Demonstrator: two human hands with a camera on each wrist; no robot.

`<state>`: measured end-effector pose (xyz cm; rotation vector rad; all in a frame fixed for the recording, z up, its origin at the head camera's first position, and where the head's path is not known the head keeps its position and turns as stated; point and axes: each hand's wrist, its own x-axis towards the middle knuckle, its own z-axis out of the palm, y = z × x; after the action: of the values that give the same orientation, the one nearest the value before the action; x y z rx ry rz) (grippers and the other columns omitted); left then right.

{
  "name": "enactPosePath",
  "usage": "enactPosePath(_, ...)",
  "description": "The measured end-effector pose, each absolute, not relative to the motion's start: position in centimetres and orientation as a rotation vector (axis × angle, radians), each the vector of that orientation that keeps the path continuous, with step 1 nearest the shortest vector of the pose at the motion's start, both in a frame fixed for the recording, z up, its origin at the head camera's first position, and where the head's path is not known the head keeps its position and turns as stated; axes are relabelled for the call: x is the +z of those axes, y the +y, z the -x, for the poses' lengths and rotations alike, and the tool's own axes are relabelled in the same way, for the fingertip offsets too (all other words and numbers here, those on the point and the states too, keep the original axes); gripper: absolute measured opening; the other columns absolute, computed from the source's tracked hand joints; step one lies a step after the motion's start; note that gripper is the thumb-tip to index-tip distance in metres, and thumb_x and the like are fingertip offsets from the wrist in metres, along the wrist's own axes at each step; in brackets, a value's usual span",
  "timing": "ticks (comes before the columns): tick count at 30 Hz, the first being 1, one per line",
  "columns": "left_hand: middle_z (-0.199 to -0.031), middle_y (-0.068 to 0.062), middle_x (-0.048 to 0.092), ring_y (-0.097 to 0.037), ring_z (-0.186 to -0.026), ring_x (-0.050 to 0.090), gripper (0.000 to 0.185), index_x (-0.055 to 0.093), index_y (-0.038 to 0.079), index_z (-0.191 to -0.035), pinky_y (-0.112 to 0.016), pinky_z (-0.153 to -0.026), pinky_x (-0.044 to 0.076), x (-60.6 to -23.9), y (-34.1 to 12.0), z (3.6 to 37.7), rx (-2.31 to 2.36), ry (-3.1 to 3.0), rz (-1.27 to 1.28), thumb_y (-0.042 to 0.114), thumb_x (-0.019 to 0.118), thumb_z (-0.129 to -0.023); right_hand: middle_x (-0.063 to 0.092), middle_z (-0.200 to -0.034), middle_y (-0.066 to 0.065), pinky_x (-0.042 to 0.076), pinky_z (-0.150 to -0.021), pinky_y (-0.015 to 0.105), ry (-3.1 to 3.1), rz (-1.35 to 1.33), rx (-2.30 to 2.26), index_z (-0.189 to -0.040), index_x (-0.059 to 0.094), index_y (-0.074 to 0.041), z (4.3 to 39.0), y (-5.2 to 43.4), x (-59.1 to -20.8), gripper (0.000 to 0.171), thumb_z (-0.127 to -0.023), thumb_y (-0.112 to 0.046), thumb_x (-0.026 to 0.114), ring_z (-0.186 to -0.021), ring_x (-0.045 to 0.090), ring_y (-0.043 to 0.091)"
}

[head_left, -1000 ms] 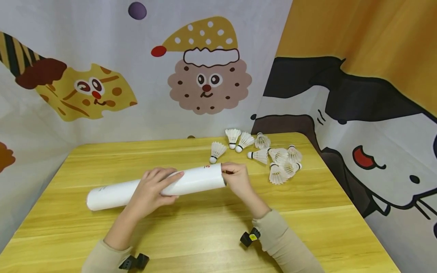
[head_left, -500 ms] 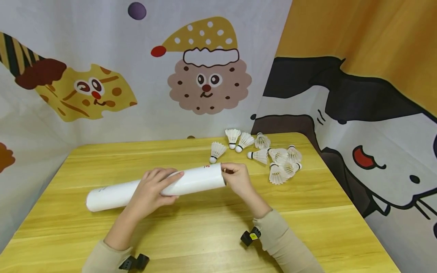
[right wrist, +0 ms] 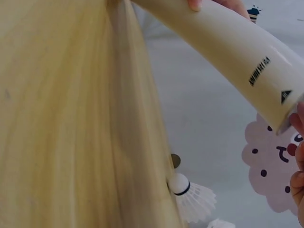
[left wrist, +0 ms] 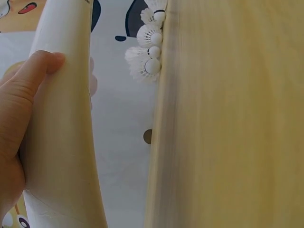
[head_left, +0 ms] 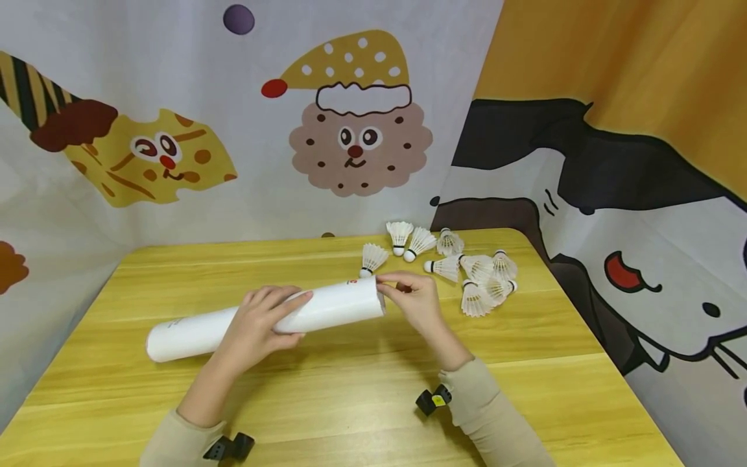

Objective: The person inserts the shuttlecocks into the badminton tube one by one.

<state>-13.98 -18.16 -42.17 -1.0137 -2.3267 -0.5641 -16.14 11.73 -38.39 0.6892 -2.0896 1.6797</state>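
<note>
Cartoon-printed cloth hangs behind and to the right of a yellow wooden table [head_left: 350, 389]. A long white tube [head_left: 192, 331] lies nearly level just above the tabletop, running from the left toward the middle. The left hand [head_left: 257, 327] wraps over the tube near its middle, fingers curled across the top and thumb below, so the tube sits inside the grip. The right hand [head_left: 417, 301] is at the tube's right end, with thumb and forefinger pinched at the upper rim of the mouth and the other fingers loosely bent behind it; whether anything small is held between those fingertips cannot be told.

Beyond the right hand, a loose cluster of white shuttlecocks [head_left: 475, 275] lies near the table's far right corner, apart from the tube.

The left wrist view shows the thumb pressed flat on the tube's smooth wall. The right wrist view alone shows black print and a small triangle mark near the tube's open end, and one shuttlecock with a black band round its cork at the table edge.
</note>
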Motion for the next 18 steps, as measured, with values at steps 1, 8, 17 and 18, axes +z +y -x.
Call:
enactPosePath(1,-0.125,-0.007,0.058,-0.028,-0.106,0.053,0.064,0.055,0.019,-0.137,-0.051,-0.081,0.041,-42.2,-18.2,14.0,-0.565,-2.324,1.014,0.062,0.043,-0.091,0.069,-0.08,0.022,0.034,-0.045,0.019,-2.079,-0.702,1.665,-0.088,0.07,0.013,16.2,11.9,-38.3,0.012,-0.076,0.014,0.071,-0.047,0.042,0.017)
enactPosePath(8,-0.126,-0.007,0.057,-0.029,-0.108,0.053,0.064,0.055,0.02,-0.137,-0.052,-0.085,0.039,-42.0,-18.1,13.9,-0.591,-2.344,1.014,0.062,0.046,-0.091,0.068,-0.082,0.023,0.03,-0.043,0.019,-2.085,-0.601,1.668,-0.092,0.07,0.012,17.6,13.0,-38.4,0.014,-0.079,0.01,0.071,-0.047,0.036,0.008)
enactPosePath(17,-0.127,-0.006,0.057,-0.028,-0.109,0.052,0.064,0.055,0.02,-0.138,-0.052,-0.085,0.039,-41.9,-18.4,13.9,-0.596,-2.369,1.006,0.062,0.045,-0.091,0.069,-0.09,0.019,0.031,-0.046,0.019,-2.172,-0.418,1.714,-0.097,0.072,0.007,22.7,14.4,-42.3,0.019,-0.081,-0.001,0.075,-0.052,0.039,0.008)
enactPosePath(18,-0.127,-0.006,0.057,-0.028,-0.109,0.052,0.063,0.054,0.02,-0.138,-0.052,-0.085,0.039,-41.8,-18.4,13.9,-0.596,-2.373,1.006,0.062,0.046,-0.091,0.07,-0.091,0.018,0.032,-0.047,0.018,-2.191,-0.402,1.71,-0.098,0.072,0.006,23.2,14.6,-42.7,0.02,-0.08,-0.002,0.075,-0.053,0.04,0.007)
